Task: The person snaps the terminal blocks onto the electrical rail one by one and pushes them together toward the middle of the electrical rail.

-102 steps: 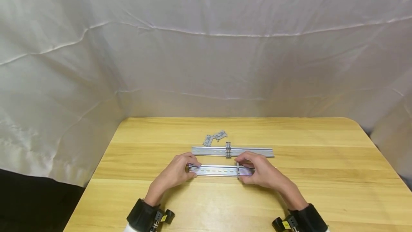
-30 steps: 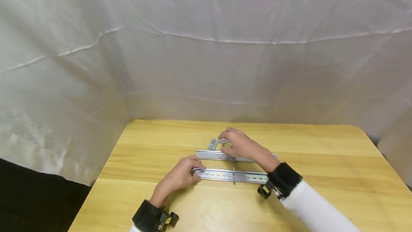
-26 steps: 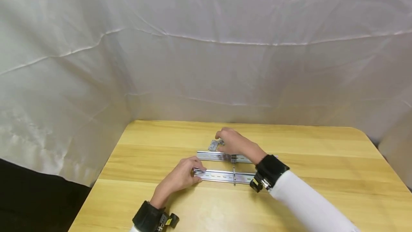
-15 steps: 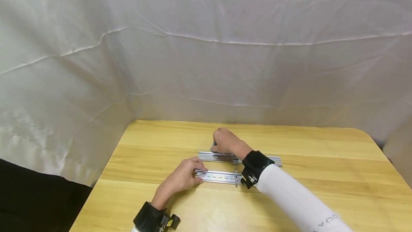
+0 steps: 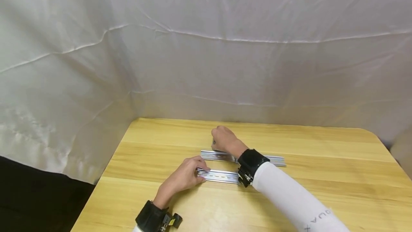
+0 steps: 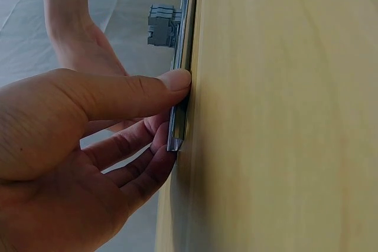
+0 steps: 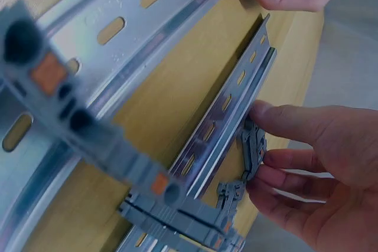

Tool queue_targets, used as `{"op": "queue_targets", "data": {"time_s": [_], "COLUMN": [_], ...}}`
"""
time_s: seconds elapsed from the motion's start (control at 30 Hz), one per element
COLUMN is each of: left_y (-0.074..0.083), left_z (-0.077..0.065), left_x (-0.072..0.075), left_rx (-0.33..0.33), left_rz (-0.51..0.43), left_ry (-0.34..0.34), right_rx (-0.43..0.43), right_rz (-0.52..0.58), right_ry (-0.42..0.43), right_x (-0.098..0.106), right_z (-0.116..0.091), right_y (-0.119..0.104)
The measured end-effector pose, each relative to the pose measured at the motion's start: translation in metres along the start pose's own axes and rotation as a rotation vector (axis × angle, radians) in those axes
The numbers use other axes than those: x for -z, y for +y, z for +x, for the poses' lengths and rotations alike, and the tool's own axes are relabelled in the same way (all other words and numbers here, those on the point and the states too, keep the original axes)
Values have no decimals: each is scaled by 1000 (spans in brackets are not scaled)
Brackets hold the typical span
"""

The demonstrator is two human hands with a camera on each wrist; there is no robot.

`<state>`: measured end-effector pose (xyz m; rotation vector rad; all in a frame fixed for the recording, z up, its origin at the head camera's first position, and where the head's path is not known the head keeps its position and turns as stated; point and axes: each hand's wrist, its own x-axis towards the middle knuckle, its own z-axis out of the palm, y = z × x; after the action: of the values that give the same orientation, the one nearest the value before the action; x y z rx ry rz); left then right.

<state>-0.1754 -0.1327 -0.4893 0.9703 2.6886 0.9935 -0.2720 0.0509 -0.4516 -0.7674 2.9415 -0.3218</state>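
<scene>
My left hand (image 5: 185, 176) grips the left end of the near DIN rail (image 5: 222, 177), thumb on the front edge and fingers at the back, as the left wrist view shows. A grey terminal block (image 7: 88, 131) with orange squares sits across this rail; my right forearm hides it in the head view. Behind the far DIN rail (image 5: 276, 161), my right hand (image 5: 225, 139) pinches a loose grey terminal block (image 7: 254, 149) between thumb and fingers. Another loose terminal block (image 7: 230, 195) lies beside it. Several terminal blocks (image 7: 177, 219) stand together on the far rail.
Both rails lie roughly parallel on the wooden table (image 5: 322, 178), with a narrow strip of wood between them. A pale cloth (image 5: 241, 71) hangs behind and at the left. Each wrist wears a black strap (image 5: 253, 161) with a small camera.
My right hand has left the terminal block on the near rail, reached back and left over the far rail, and taken hold of a loose block. My left hand stays on the near rail's end.
</scene>
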Motion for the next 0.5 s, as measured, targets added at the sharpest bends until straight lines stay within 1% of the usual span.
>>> {"op": "queue_targets", "data": {"time_s": [0.13,0.3,0.5], "left_y": [3,1,-6], "left_z": [2,4,3], "left_x": [-2,-3,-1], "left_rx": [2,-4,-12], "left_rz": [-14,-14,-6], "left_ry": [-6,-7,5], "right_rx": [-8,-5,6], "right_rz": [-11,-16,29], "right_ry": [13,24,43], "right_x": [1,7,25], "right_z": [-3,-9,-27], "right_y": [0,3,7]}}
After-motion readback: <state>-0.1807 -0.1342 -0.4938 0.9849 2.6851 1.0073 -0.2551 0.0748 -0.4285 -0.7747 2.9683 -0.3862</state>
